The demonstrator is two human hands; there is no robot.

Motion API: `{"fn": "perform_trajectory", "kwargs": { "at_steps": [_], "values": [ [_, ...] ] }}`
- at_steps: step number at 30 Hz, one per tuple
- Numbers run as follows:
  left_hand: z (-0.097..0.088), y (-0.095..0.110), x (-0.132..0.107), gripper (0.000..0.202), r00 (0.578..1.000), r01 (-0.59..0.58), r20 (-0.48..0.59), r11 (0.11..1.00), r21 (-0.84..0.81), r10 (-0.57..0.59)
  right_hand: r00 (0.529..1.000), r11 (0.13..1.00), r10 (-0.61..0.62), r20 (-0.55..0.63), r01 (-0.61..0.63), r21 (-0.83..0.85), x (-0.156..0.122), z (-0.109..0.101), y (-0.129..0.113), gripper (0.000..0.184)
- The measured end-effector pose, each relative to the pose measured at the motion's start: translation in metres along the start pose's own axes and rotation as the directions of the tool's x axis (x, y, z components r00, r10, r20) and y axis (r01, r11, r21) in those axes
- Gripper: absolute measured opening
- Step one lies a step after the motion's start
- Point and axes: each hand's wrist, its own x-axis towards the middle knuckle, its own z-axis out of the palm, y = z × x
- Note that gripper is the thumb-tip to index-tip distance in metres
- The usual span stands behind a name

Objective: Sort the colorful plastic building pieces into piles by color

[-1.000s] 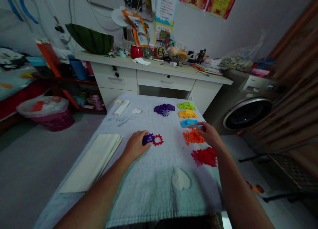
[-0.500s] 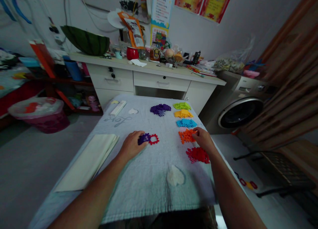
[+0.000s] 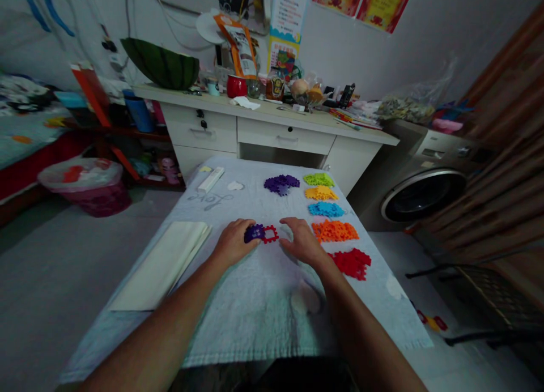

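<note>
Fingers of left hand (image 3: 233, 242) grip purple piece (image 3: 255, 232) mid-way across cloth-covered desk (image 3: 246, 301); red frame (image 3: 271, 234) adjoins at its 3 o'clock. Right hand (image 3: 301, 242): fingers parted, empty, just beside frame; orange pile (image 3: 335, 231) at its 3 o'clock.

Left grip (image 3: 233, 243) pinched, right grip (image 3: 302, 242) facing it, parted, both forearms (image 3: 181, 307) (image 3: 361, 318) outstretched.
</note>
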Motion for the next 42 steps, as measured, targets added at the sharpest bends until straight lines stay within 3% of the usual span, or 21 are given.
{"fn": "perform_trajectory", "kwargs": {
  "at_steps": [3, 5, 11, 27, 31, 35, 38, 42],
  "values": [
    [0.000, 0.001, 0.001, 0.042, 1.000, 0.003, 0.002, 1.000, 0.007, -0.003, 0.998, 0.998, -0.052, 0.042, 0.051, 0.028, 0.006, 0.023, -0.006, 0.069],
    [0.001, 0.000, 0.001, 0.042, 1.000, 0.002, 0.005, 1.000, 0.012, -0.002, 0.997, 0.998, -0.039, 0.065, 0.036, 0.046, 0.007, 0.032, -0.004, 0.073],
    [0.003, -0.003, 0.000, 0.044, 1.000, -0.024, 0.006, 0.999, 0.034, 0.024, 0.999, 0.997, -0.024, 0.037, 0.021, 0.071, 0.009, 0.041, 0.005, 0.061],
    [0.002, -0.002, -0.001, 0.046, 1.000, -0.011, 0.023, 0.999, 0.035, 0.010, 0.984, 0.982, 0.058, -0.170, -0.025, 0.190, 0.006, 0.048, 0.015, 0.057],
    [0.000, 0.000, 0.000, 0.046, 1.000, -0.016, 0.025, 1.000, 0.025, 0.016, 0.979, 0.989, 0.064, -0.194, -0.035, 0.146, 0.000, 0.033, 0.008, 0.052],
    [-0.002, 0.003, 0.000, 0.047, 0.999, -0.019, 0.051, 0.999, 0.044, 0.017, 0.989, 0.994, 0.055, -0.135, -0.041, 0.101, -0.019, 0.005, 0.009, 0.052],
    [-0.003, 0.002, 0.000, 0.044, 0.997, -0.024, 0.075, 0.998, 0.052, 0.020, 0.991, 0.995, 0.081, -0.110, -0.074, 0.066, -0.041, -0.023, 0.027, 0.050],
    [0.000, -0.002, 0.002, 0.041, 0.996, -0.039, 0.077, 0.998, 0.052, 0.035, 0.957, 0.981, 0.196, -0.212, -0.195, 0.025, -0.080, -0.063, 0.068, 0.047]
  ]
}}
